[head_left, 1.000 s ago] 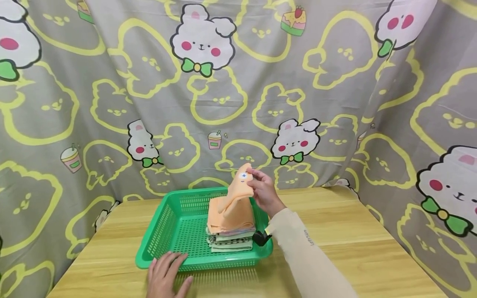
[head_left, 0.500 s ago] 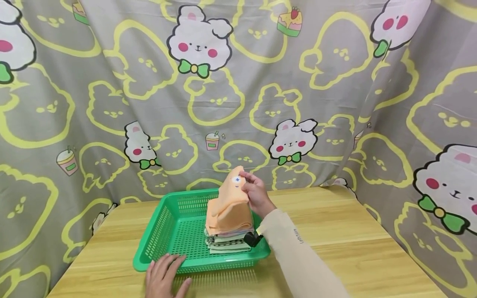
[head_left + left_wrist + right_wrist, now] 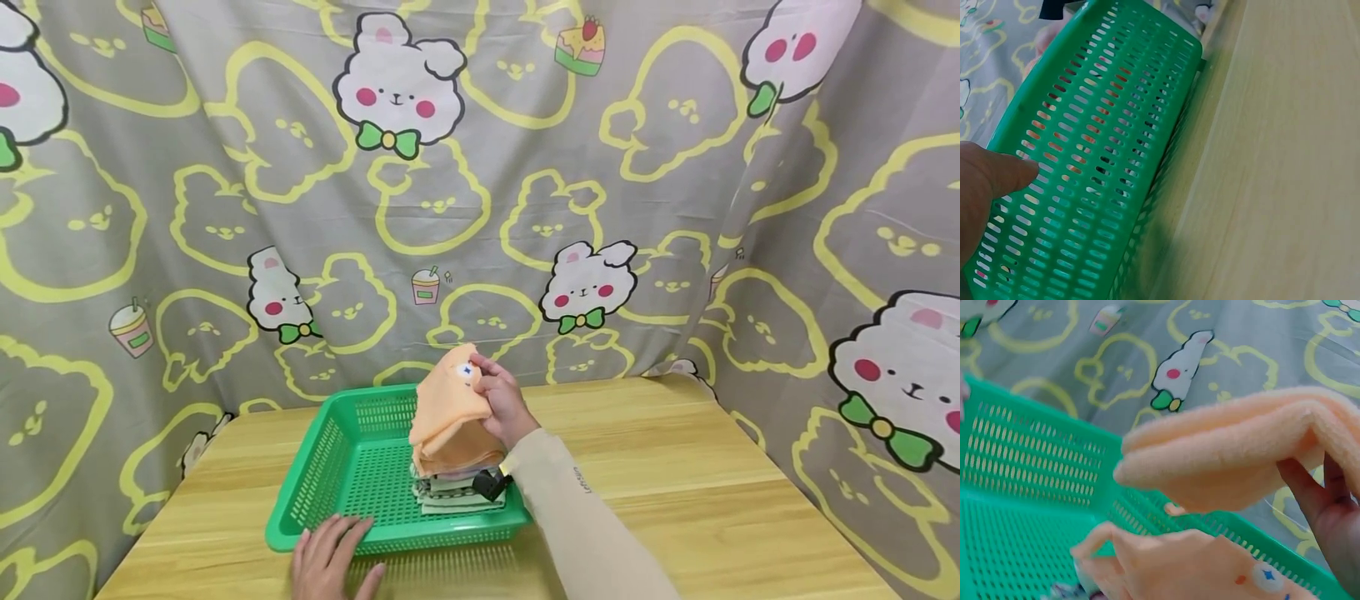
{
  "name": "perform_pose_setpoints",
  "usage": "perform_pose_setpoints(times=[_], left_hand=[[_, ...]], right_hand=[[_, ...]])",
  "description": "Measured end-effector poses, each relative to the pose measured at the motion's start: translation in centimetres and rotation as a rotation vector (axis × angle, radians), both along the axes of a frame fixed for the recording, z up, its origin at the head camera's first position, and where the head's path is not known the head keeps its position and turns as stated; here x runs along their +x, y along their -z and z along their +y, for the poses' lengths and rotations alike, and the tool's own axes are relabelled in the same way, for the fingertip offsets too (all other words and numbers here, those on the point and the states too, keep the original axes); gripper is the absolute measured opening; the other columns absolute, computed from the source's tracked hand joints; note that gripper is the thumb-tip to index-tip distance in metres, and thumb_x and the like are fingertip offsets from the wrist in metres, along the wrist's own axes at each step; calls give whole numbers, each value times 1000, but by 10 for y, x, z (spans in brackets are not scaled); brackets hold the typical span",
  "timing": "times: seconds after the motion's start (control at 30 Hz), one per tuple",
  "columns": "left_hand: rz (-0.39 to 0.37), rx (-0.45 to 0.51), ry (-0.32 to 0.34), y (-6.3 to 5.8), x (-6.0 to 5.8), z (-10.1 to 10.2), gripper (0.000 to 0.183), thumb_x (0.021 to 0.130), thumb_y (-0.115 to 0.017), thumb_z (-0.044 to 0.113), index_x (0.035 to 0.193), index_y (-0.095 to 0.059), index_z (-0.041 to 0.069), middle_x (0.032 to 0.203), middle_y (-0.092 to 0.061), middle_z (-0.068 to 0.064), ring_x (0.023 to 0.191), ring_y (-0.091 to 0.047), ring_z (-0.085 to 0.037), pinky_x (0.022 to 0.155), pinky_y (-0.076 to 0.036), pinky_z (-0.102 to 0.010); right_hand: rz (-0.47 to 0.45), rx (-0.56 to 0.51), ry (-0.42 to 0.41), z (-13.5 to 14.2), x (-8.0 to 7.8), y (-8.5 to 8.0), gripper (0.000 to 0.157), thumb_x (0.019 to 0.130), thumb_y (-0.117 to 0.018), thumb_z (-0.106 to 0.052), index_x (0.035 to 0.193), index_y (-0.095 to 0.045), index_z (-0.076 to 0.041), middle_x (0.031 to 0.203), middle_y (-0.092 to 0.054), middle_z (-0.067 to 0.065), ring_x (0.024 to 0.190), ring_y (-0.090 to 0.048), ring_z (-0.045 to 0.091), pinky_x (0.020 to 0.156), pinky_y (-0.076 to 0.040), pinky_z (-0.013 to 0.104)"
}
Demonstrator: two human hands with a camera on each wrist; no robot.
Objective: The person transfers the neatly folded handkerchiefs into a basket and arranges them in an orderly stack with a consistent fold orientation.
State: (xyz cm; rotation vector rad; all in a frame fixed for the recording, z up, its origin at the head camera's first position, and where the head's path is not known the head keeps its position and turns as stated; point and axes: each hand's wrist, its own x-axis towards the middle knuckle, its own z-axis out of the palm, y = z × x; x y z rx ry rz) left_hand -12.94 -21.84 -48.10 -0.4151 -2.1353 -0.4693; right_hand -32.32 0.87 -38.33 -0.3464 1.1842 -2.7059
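Note:
My right hand (image 3: 508,408) pinches a folded peach-orange towel (image 3: 446,404) by its right edge. It is tilted above a stack of folded cloths (image 3: 461,498) inside the green basket (image 3: 397,533), overlapping the stack in the head view. From the right wrist, the held towel (image 3: 1229,440) shows its thick folds, with fingertips under its near end. Below it lies another peach cloth (image 3: 1179,559) bearing a white patch and blue star. My left hand (image 3: 326,554) rests fingers over the basket's front-left rim. Its thumb (image 3: 1016,174) lies along the outer perforated wall; the other fingers are hidden there.
The basket stands on a wooden table (image 3: 637,475). Behind and along both sides hangs a grey curtain (image 3: 465,200) printed with cartoon rabbits. A black wrist camera (image 3: 491,483) on my right sleeve overlaps the stack's right edge.
My right hand has moved left and slightly down with the peach towel, which now shows its face more broadly over the stack. The left hand stays at the rim.

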Motion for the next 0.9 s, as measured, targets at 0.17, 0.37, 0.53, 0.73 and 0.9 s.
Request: perform_pose_setpoints(times=[0.17, 0.37, 0.53, 0.73, 0.9], left_hand=[[-20, 2, -1, -2, 0, 2, 46, 83, -71, 45, 110, -69, 9, 103, -64, -12, 101, -54, -40, 83, -28, -63], [-42, 0, 2, -3, 1, 3, 46, 77, -77, 38, 112, -68, 9, 104, -64, -12, 103, -53, -40, 83, -28, -63], [-30, -1, 8, -3, 1, 2, 46, 82, -72, 45, 111, -68, 9, 103, -64, -12, 101, -54, -40, 83, -29, -63], [-32, 3, 3, -3, 2, 1, 46, 79, -76, 41, 111, -68, 9, 102, -64, -11, 101, -54, -40, 83, -29, -62], [-14, 9, 2, -1, 2, 1, 48, 87, -65, 51, 110, -69, 8, 102, -64, -12, 101, -53, -39, 84, -27, -60]], right_hand=[[-82, 99, -53, 0, 1, 4, 67, 80, -29, 22, 144, -34, 2, 153, -25, 20, 126, -36, 28, 66, -43, 16], [-83, 422, 77, -3, -1, 13, 69, 70, -35, 23, 136, -46, 7, 142, -38, 27, 114, -44, 28, 67, -44, 20], [-89, 602, 195, -2, 2, 13, 62, 75, -37, 19, 131, -54, 2, 126, -49, 21, 98, -50, 25, 62, -42, 22], [-61, 765, 293, 1, 2, 12, 55, 78, -38, 14, 128, -58, 2, 126, -54, 19, 106, -54, 25, 77, -47, 27], [-50, 900, 338, 4, 6, 11, 49, 81, -45, 10, 126, -60, 1, 128, -56, 18, 111, -54, 27, 80, -45, 30]])
